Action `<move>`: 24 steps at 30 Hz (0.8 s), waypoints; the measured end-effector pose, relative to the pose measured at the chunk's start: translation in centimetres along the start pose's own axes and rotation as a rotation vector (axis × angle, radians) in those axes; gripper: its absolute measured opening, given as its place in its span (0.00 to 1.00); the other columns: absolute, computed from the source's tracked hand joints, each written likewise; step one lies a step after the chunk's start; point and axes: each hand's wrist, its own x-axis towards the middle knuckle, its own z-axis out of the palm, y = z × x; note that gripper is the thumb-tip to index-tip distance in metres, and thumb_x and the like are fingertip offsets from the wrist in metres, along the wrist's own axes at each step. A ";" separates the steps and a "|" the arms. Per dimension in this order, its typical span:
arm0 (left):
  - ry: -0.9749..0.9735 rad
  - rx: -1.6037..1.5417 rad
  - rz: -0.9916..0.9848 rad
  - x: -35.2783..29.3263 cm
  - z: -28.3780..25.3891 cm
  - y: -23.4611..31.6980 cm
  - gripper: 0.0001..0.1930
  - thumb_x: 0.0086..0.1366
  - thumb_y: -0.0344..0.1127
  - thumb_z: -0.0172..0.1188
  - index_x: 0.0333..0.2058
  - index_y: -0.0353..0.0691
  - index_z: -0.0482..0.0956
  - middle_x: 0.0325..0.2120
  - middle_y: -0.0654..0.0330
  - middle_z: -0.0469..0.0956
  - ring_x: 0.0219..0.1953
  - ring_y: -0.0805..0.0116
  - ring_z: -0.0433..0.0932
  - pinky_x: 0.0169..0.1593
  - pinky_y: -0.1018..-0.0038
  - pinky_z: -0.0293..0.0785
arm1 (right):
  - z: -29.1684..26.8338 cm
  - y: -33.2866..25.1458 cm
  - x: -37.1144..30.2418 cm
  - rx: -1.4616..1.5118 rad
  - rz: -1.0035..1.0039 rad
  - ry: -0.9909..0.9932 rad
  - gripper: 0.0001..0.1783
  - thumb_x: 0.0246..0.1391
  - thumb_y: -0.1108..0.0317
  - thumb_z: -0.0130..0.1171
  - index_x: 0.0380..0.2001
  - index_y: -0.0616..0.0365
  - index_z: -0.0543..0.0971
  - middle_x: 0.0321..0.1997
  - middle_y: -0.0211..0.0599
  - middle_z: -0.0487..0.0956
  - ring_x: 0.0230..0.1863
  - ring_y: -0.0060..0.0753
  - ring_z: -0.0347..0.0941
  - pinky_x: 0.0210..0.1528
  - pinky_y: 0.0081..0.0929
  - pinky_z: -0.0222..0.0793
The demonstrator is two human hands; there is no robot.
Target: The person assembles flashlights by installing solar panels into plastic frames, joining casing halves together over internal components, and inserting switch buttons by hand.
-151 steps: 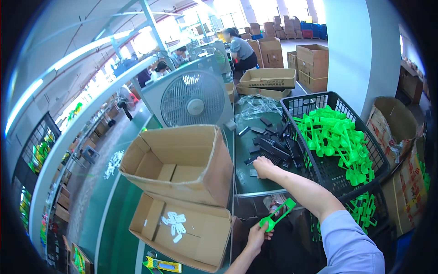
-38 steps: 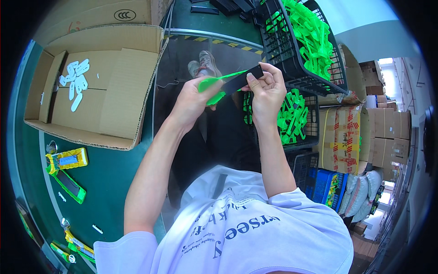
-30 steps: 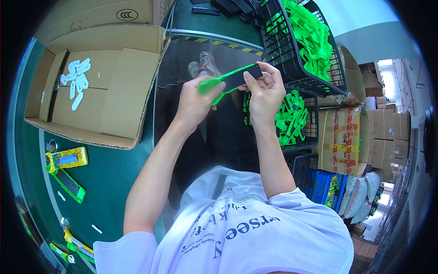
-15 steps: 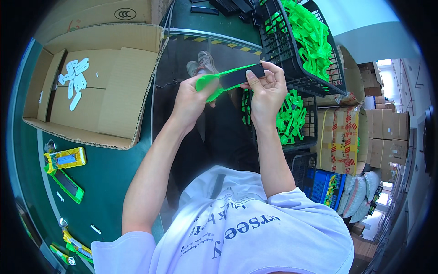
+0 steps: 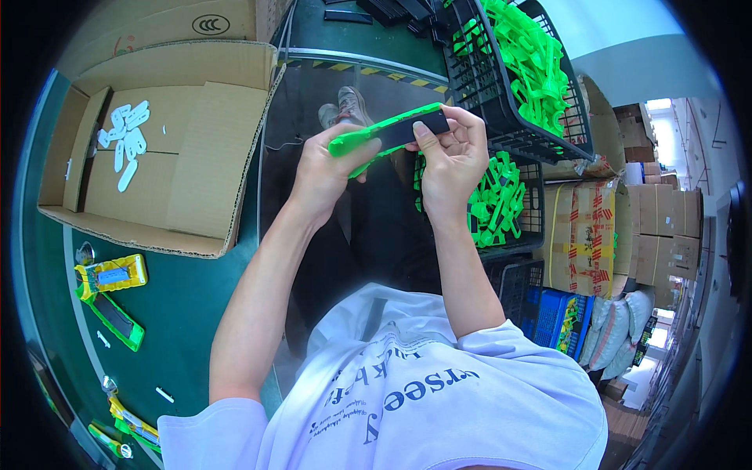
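Note:
Both my hands hold a bright green plastic housing (image 5: 347, 144) with a flat black panel (image 5: 399, 131) lying along it, in front of me above my legs. My left hand (image 5: 319, 174) grips the wide end of the housing, its thumb over the front. At the other end, my right hand (image 5: 453, 160) presses its thumb on the panel, with its fingers curled behind. A green edge shows along the panel's far side. Whether the panel is fully seated in the housing I cannot tell.
An open cardboard box (image 5: 207, 157) with several white plastic pieces (image 5: 133, 141) stands on the green table (image 5: 188, 298) at left. Partly assembled green and yellow units (image 5: 117, 319) lie nearer. Black crates (image 5: 501, 102) of green parts (image 5: 540, 70) stand at right; black panels (image 5: 392, 12) lie at the far side.
The housing has turned slightly in my hands, and its green far edge now shows along the panel up to the right end. Both hands have shifted a little left.

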 end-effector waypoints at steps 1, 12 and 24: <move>-0.025 0.006 0.007 0.0 -0.1 -0.1 0.08 0.64 0.33 0.63 0.39 0.36 0.81 0.26 0.66 0.77 0.27 0.79 0.73 0.30 0.79 0.70 | -0.1 0.0 0.0 -0.032 -0.021 0.015 0.17 0.52 0.83 0.63 0.44 0.64 0.71 0.36 0.36 0.75 0.33 0.21 0.76 0.32 0.19 0.80; -0.066 -0.171 -0.060 -0.1 -0.2 -0.4 0.14 0.68 0.33 0.58 0.50 0.35 0.78 0.39 0.62 0.80 0.37 0.75 0.77 0.42 0.75 0.76 | 0.1 0.0 -0.8 -0.129 -0.073 0.109 0.19 0.51 0.80 0.66 0.46 0.64 0.73 0.35 0.35 0.75 0.30 0.20 0.77 0.30 0.18 0.78; -0.114 -0.315 -0.118 0.1 -0.9 -0.9 0.06 0.68 0.34 0.58 0.40 0.39 0.76 0.32 0.65 0.75 0.32 0.75 0.73 0.40 0.74 0.72 | 0.9 0.8 -1.7 -0.634 -0.552 0.109 0.19 0.47 0.76 0.70 0.42 0.64 0.76 0.26 0.35 0.76 0.20 0.23 0.72 0.22 0.21 0.68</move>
